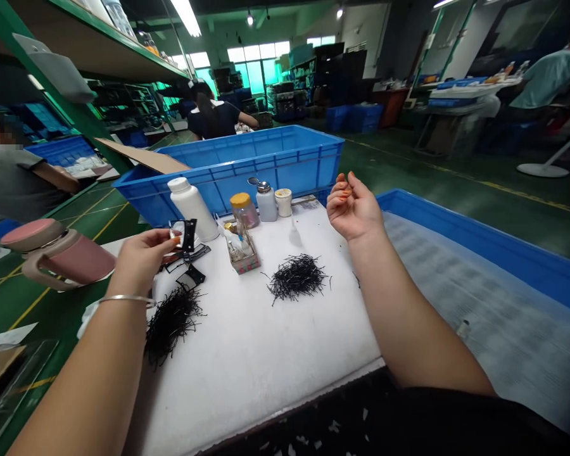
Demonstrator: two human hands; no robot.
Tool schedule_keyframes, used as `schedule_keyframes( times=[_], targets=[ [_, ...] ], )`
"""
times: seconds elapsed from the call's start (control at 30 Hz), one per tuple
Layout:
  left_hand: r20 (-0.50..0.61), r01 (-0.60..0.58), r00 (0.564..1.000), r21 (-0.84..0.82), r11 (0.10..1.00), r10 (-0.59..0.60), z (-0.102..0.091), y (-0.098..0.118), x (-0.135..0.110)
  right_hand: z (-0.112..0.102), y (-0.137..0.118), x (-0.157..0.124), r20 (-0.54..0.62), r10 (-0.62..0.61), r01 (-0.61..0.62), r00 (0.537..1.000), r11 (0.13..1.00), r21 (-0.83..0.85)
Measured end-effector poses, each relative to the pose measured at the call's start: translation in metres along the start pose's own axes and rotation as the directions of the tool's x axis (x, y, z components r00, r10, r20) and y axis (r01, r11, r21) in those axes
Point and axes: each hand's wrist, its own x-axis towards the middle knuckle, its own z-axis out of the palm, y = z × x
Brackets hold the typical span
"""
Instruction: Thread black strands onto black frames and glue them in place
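My left hand pinches a small black frame-shaped part just above the white padded work surface. More black frame parts lie beside it. My right hand is raised over the far right of the pad, fingers curled inward; I cannot see anything in them. A pile of thin black pins lies between my hands. A second pile of pins sits by my left wrist.
A white bottle, yellow-lidded jar, pump dispenser and small box stand at the back of the pad. Blue crates lie behind and at right. A pink jug is left. Other people work beyond.
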Motion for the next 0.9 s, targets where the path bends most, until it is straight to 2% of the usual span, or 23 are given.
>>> schedule_keyframes(
  times=[0.07, 0.13, 0.17, 0.23, 0.3, 0.33, 0.4, 0.43, 0.5, 0.53, 0.6, 0.7, 0.77, 0.83, 0.87, 0.9],
  targets=[
    [0.012, -0.068, 0.998, -0.062, 0.996, 0.069, -0.003, 0.010, -0.014, 0.001, 0.002, 0.000, 0.023, 0.006, -0.007, 1.000, 1.000, 0.014],
    [0.171, -0.089, 0.980, -0.061, 0.994, 0.098, 0.003, 0.018, -0.032, 0.002, 0.008, 0.001, 0.027, 0.007, -0.008, 1.000, 1.000, 0.009],
    [0.297, -0.085, 0.950, -0.037, 0.996, 0.092, 0.010, 0.022, -0.042, 0.002, 0.013, 0.002, 0.025, -0.001, 0.001, 1.000, 1.000, -0.012],
    [0.537, -0.099, 0.842, 0.056, 0.994, 0.054, 0.029, 0.029, -0.060, 0.000, 0.023, 0.003, 0.046, -0.050, 0.055, 0.998, 0.991, -0.123],
    [0.632, -0.167, 0.773, 0.122, 0.978, 0.053, 0.052, 0.035, -0.074, -0.004, 0.031, 0.002, 0.185, -0.069, 0.133, 0.980, 0.924, -0.359],
    [0.641, -0.210, 0.764, 0.136, 0.968, 0.076, 0.063, 0.038, -0.078, -0.005, 0.034, 0.000, 0.294, -0.020, 0.172, 0.955, 0.848, -0.501],
    [0.600, -0.307, 0.781, 0.126, 0.943, 0.173, 0.082, 0.045, -0.083, -0.006, 0.035, -0.005, 0.472, 0.214, 0.246, 0.855, 0.633, -0.734],
    [0.555, -0.356, 0.797, 0.116, 0.927, 0.237, 0.089, 0.049, -0.083, -0.006, 0.034, -0.009, 0.503, 0.346, 0.282, 0.792, 0.524, -0.804],
    [0.442, -0.442, 0.823, 0.105, 0.891, 0.356, 0.099, 0.057, -0.081, -0.003, 0.029, -0.015, 0.489, 0.520, 0.343, 0.701, 0.355, -0.869],
    [0.391, -0.475, 0.827, 0.102, 0.874, 0.404, 0.103, 0.061, -0.080, -0.002, 0.027, -0.017, 0.474, 0.556, 0.370, 0.683, 0.296, -0.881],
    [0.333, -0.519, 0.820, 0.087, 0.850, 0.466, 0.110, 0.067, -0.077, -0.001, 0.023, -0.019, 0.460, 0.562, 0.421, 0.687, 0.208, -0.883],
    [0.259, -0.555, 0.803, -0.006, 0.832, 0.537, 0.117, 0.074, -0.075, -0.001, 0.019, -0.018, 0.481, 0.512, 0.465, 0.712, 0.170, -0.869],
    [0.104, -0.591, 0.795, -0.092, 0.802, 0.598, 0.122, 0.077, -0.076, -0.003, 0.017, -0.014, 0.493, 0.434, 0.454, 0.754, 0.197, -0.869],
    [-0.068, -0.629, 0.777, -0.131, 0.766, 0.626, 0.126, 0.078, -0.080, -0.006, 0.015, -0.009, 0.479, 0.261, 0.418, 0.838, 0.258, -0.871],
    [-0.085, -0.644, 0.765, -0.120, 0.756, 0.638, 0.130, 0.077, -0.084, -0.007, 0.014, -0.006, 0.452, 0.147, 0.396, 0.880, 0.302, -0.867],
    [-0.024, -0.659, 0.752, -0.082, 0.748, 0.659, 0.135, 0.076, -0.088, -0.009, 0.013, -0.003, 0.410, 0.032, 0.374, 0.911, 0.353, -0.858]
  ],
)
